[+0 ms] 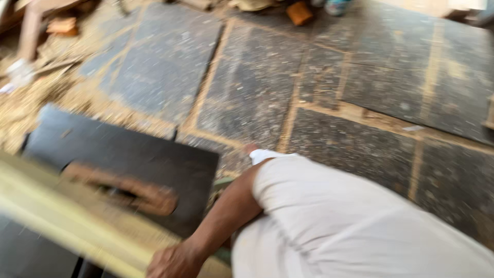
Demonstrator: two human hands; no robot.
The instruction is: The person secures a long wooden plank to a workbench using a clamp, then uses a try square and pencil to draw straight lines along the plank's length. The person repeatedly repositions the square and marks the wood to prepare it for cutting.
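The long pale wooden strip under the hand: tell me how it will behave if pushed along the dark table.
The wooden strip looks long, straight and flat, so it is probably stiff and unlikely to roll. Sawdust lies along the strip, so it may slide easily over the dark table. One hand rests at its near end; pushed only there, its far end might swing sideways.

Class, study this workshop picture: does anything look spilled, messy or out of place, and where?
Yes. Sawdust lies heaped on the dark tiled floor at upper left, beside wood scraps. A hand rests on a pale wooden strip across a dark board. The blur hides finer details.
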